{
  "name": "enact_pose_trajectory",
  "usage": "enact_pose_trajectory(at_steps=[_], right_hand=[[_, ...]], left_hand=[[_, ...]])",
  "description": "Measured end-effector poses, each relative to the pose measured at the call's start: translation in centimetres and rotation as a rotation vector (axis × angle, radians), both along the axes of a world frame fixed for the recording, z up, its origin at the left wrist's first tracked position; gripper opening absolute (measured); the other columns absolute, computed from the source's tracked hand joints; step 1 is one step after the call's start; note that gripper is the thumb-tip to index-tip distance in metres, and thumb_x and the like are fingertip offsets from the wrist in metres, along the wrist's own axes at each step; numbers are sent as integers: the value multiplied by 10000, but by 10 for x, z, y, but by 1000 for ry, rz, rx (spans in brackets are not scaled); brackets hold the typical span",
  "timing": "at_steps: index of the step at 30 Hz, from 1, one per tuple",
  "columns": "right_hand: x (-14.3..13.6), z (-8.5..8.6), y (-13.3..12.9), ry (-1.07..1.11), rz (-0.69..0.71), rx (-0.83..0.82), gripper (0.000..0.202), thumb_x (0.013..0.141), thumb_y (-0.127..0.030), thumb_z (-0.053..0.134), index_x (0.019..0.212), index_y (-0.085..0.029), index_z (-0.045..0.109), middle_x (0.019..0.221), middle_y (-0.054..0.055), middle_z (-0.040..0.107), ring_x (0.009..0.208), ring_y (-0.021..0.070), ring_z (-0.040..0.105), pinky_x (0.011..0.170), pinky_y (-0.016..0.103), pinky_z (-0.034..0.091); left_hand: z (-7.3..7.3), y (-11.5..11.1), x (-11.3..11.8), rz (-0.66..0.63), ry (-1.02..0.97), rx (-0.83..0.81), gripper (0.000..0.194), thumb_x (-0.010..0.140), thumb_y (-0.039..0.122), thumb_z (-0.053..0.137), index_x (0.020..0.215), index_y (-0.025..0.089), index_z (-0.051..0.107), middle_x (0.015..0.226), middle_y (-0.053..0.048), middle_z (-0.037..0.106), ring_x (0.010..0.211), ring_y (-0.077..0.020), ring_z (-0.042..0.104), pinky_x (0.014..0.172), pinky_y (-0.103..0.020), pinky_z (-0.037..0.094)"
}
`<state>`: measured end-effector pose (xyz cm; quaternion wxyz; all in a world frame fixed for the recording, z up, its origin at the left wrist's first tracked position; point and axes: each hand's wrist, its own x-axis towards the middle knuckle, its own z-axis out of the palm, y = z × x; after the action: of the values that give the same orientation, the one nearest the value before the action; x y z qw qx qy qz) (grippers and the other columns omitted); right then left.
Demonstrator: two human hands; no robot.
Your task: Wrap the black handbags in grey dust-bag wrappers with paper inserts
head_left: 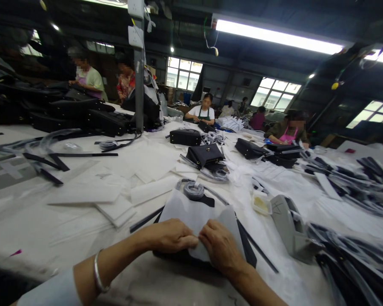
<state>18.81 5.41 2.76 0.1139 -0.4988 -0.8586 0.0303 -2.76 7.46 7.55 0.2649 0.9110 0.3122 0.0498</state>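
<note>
A black handbag lies in front of me at the table's near side, with a sheet of white packing paper spread over it. My left hand, a silver bangle on its wrist, is closed on the paper near its middle. Close beside it, my right hand pinches the same paper, the two sets of fingertips almost touching. A coiled, wrapped strap rests just beyond the sheet, by the bag's black flap. Much of the bag is hidden under the paper and my hands.
A grey tape dispenser stands right of the bag, near a small clear tub. White sheets lie to the left. Finished-looking black bags sit farther back. Wrapped straps pile at right. Several co-workers stand around the table.
</note>
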Motion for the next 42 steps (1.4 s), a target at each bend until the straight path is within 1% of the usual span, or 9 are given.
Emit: enact_pose_trajectory(at_steps=[6, 10, 14, 19, 25, 28, 32, 37, 42], right_hand=[[8, -8, 2, 370, -3, -230, 160, 933, -242, 545, 956, -226, 703, 960, 56, 694, 926, 214, 636, 846, 300, 476], [15, -4, 9, 516, -70, -396, 249, 868, -231, 503, 867, -214, 751, 871, 37, 738, 858, 218, 668, 802, 295, 489], [22, 20, 26, 373, -43, -610, 300, 723, -135, 489, 713, -217, 777, 731, 2, 744, 738, 199, 676, 688, 258, 478], [11, 51, 80, 74, -177, -370, 372, 707, -67, 484, 835, -225, 795, 830, 36, 776, 813, 201, 704, 732, 257, 480], [-22, 32, 136, -25, -179, -355, 356, 769, -81, 523, 950, -231, 791, 995, 82, 774, 999, 260, 700, 854, 317, 488], [-23, 25, 149, -24, -170, -326, 405, 840, -157, 523, 1192, -219, 716, 1210, 116, 707, 1158, 280, 631, 989, 361, 435], [-10, 13, 154, -21, -186, -375, 812, 753, -266, 691, 1504, -166, 399, 1384, 173, 577, 1262, 313, 554, 1029, 396, 416], [-4, 7, 158, 12, -233, -454, 790, 626, -301, 798, 1352, -122, 542, 1276, 165, 634, 1182, 305, 600, 944, 348, 470], [-9, 37, 170, 42, -322, -479, 612, 511, -221, 846, 1088, -156, 651, 1025, 75, 704, 970, 270, 668, 777, 315, 507]], left_hand=[[-9, 12, 43, 42, 116, 177, 176, 835, 136, 586, 996, 140, 658, 853, -88, 704, 763, -257, 672, 657, -306, 484], [-36, -1, 60, 120, 112, 314, 277, 909, 120, 490, 1173, 132, 573, 1053, -121, 668, 927, -288, 648, 808, -392, 504], [-68, -8, 57, 160, 106, 395, 234, 972, 154, 466, 1179, 134, 574, 1126, -113, 646, 1071, -281, 608, 950, -444, 475], [-100, -1, 54, 171, 39, 512, 323, 1026, 337, 482, 1301, 178, 538, 1310, -93, 603, 1345, -310, 445, 1134, -534, 333], [-125, 8, 53, 171, -24, 565, 445, 962, 516, 556, 1343, 292, 509, 1346, -40, 602, 1278, -337, 502, 1073, -532, 392], [-131, 11, 53, 112, -14, 590, 582, 914, 607, 577, 1411, 332, 447, 1359, -60, 589, 1249, -374, 518, 1021, -555, 419], [-134, 14, 55, 103, 11, 586, 596, 904, 611, 594, 1414, 344, 438, 1354, -80, 585, 1242, -395, 526, 1007, -586, 419], [-129, 14, 56, 100, 30, 528, 580, 901, 604, 603, 1402, 358, 448, 1359, -94, 576, 1260, -415, 518, 1001, -642, 419], [-110, 5, 56, 115, 33, 399, 531, 944, 600, 518, 1402, 339, 451, 1412, -107, 533, 1323, -444, 448, 1024, -713, 361]])
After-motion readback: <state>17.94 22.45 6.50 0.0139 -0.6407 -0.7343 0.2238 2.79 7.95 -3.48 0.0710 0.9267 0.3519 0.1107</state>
